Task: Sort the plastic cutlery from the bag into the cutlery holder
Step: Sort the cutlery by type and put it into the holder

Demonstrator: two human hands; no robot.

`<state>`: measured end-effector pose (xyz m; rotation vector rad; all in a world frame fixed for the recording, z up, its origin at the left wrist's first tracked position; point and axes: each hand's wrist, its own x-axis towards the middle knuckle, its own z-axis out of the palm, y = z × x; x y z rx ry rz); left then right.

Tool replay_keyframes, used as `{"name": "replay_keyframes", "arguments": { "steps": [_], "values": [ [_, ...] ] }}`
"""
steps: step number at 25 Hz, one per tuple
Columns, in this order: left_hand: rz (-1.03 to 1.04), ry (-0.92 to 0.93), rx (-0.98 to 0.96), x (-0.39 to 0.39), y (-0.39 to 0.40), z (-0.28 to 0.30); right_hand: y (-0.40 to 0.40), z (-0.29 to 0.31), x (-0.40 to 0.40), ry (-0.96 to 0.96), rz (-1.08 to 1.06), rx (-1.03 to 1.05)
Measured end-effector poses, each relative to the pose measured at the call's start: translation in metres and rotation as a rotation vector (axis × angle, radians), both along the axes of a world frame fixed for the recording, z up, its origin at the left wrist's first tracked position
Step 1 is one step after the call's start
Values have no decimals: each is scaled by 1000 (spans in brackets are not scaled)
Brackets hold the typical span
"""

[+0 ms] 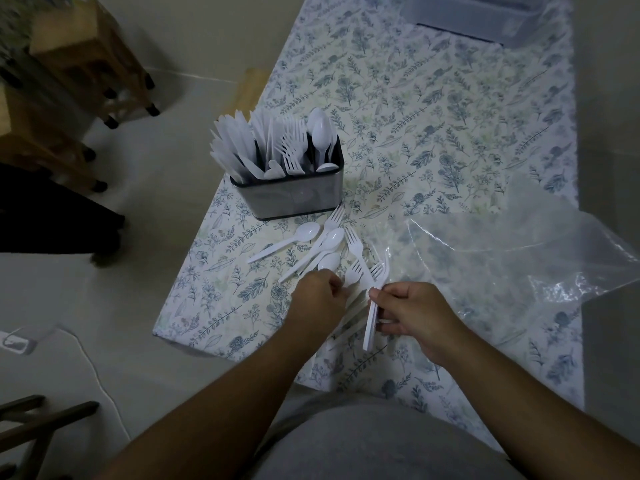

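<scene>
Gathering forks: right hand clenched around a small bundle of forks, tines up, handles trailing toward the body. Left hand curled over the near end of the loose pile, fingertips pinching at a piece beside the bundle; cannot tell which piece, since the fingers hide it. Remaining spoons and forks fanned on the counter between the hands and the cutlery holder, one fork tip nearly touching the holder's base. Holder already well stocked: knives left, forks middle, spoons right compartment. Clear plastic bag slack and apparently emptied, to the right. Judged step: collect like pieces before one transfer. To do well: align tines the same way, square the handles against the palm so none slips, lift clear of the pile, then lower handles-first into the middle compartment. Edges: holder near the counter's left edge, loose spoon also close to it, so sweep inward, not outward. Open room: bare patterned cloth beyond and right of the holder; approach from above, the standing forks leaving little slack.
</scene>
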<state>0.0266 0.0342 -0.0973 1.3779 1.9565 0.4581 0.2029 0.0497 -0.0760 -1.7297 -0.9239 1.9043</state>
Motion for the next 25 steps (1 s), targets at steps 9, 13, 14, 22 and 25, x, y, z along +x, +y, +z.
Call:
{"name": "replay_keyframes", "arguments": {
  "steps": [9,13,14,22,25],
  "values": [
    [127,-30,-60,-10,-9,15,-3,5,-1,23,-21,20],
    [256,-269,-70,2,-18,25,-6,7,-9,66,50,14],
    [249,-296,-52,6,-19,27,-7,8,-10,65,79,28],
    [275,-531,-201,13,5,27,-2,8,3,-6,66,23],
    [293,-256,-112,16,29,19,-3,9,5,-19,47,9]
  ]
}}
